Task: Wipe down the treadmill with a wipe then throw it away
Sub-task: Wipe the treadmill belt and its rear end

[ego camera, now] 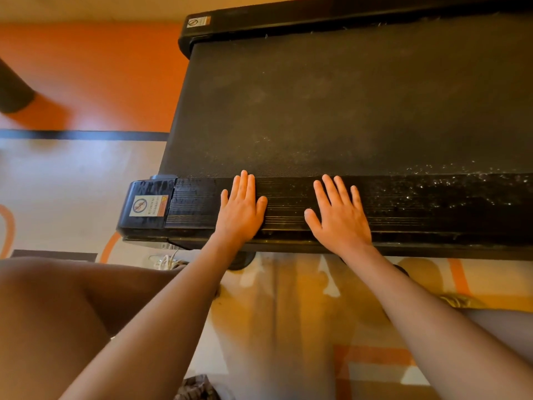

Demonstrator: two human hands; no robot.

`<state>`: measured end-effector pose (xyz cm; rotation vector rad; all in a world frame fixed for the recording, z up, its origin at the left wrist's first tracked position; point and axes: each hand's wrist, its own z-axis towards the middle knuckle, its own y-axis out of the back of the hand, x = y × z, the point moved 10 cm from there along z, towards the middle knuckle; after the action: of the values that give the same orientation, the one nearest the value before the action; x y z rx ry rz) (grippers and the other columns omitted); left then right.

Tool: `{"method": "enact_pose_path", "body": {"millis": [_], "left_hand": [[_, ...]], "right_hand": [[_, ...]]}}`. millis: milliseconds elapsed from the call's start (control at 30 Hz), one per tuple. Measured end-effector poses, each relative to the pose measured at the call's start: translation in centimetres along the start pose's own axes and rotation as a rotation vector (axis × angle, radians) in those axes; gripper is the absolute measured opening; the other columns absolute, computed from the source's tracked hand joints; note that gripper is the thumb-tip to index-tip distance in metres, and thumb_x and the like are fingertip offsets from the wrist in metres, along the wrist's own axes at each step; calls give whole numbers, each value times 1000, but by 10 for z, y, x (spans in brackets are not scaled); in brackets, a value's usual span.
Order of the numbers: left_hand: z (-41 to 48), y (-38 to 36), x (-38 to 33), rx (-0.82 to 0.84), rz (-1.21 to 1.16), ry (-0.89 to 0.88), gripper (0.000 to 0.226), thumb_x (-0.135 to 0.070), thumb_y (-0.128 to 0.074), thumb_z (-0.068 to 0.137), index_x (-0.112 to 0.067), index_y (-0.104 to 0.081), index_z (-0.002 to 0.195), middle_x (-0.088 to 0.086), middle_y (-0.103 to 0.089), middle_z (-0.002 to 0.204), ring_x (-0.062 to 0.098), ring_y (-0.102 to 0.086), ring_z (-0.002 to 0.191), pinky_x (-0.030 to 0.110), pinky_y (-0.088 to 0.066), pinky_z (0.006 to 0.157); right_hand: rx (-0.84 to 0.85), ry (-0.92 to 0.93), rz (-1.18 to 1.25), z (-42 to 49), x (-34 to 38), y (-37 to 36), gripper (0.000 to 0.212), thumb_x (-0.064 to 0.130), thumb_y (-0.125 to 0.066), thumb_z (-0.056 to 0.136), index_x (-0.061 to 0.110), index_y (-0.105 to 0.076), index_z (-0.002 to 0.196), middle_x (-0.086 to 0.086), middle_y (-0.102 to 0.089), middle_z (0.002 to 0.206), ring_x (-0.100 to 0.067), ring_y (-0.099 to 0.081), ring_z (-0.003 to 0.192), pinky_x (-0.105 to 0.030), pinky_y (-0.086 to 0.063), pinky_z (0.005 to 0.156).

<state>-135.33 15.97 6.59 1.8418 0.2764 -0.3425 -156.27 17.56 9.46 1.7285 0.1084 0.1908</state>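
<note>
We had our left hand (241, 210) and right hand (339, 217) spread flat on the dusty treadmill side rail (432, 203); with no wipe in sight, bare palms risked smearing grit.

One treadmill (346, 111) is in view. It has two side rails: the near rail (432, 203) and the far rail (346, 13). Two warning stickers sit at the treadmill's left end: the near sticker (148, 206) and the far sticker (198, 22). Two hands lie on the treadmill: the left hand (242, 210) and the right hand (340, 217).
</note>
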Motion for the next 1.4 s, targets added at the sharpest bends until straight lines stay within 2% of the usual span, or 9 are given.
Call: {"method": "enact_pose_path", "body": {"millis": [267,367,500,667,767,1067,1300,1400], "left_hand": [[-52,-15,2,-77,-48,-19,65,-48,-21,110,-20,0,164,-2,10,171,15,13,156,35,10,122],[-34,-11,3,-68,-35,-1,64,-46,-22,111,-18,0,164,0,9,171,18,12,156,37,9,122],[1,0,0,-25,-14,-14,65,-46,-23,111,-17,1,164,3,9,172,21,11,157,46,6,125],[-36,-7,-1,-95,-45,-10,64,-47,-20,110,-19,-1,164,0,7,172,18,11,157,39,9,122],[-62,-18,-2,-128,-63,56,62,-47,-20,111,-20,-2,164,-1,7,171,16,12,156,37,11,123],[2,-2,-7,-65,-11,22,65,-49,-21,110,-18,-1,164,3,6,172,21,8,158,45,4,125],[-67,-14,0,-136,-45,-19,63,-49,-22,111,-21,-5,164,-3,5,171,14,10,157,35,9,123],[-53,-11,2,-99,-38,-27,63,-49,-21,111,-19,-5,165,-2,5,172,16,9,157,37,8,124]], "right_hand": [[-13,-8,4,0,-1,0,77,62,-11,99,22,-16,164,-5,-9,172,-26,-4,159,-51,-6,128],[-17,-6,4,-1,-1,0,77,62,-11,99,22,-17,164,-5,-9,172,-26,-5,159,-51,-7,128],[-19,1,12,0,-1,0,80,63,-6,97,22,-17,164,-5,-10,172,-26,-5,159,-52,-8,128],[-14,-11,12,-1,-1,0,81,64,-4,95,22,-17,164,-5,-10,172,-26,-4,159,-52,-7,128],[-13,-8,13,-2,0,2,82,63,-5,95,22,-17,164,-6,-10,172,-26,-5,159,-52,-8,128],[-4,-22,5,-1,-1,2,75,62,-15,101,23,-15,164,-5,-8,172,-27,-4,159,-52,-7,128],[-17,-22,1,-1,-1,1,77,63,-11,98,23,-16,164,-5,-9,172,-26,-4,159,-52,-6,128],[-23,-18,-1,-1,-1,1,75,63,-15,100,23,-17,164,-5,-10,172,-26,-5,159,-52,-6,128]]}}
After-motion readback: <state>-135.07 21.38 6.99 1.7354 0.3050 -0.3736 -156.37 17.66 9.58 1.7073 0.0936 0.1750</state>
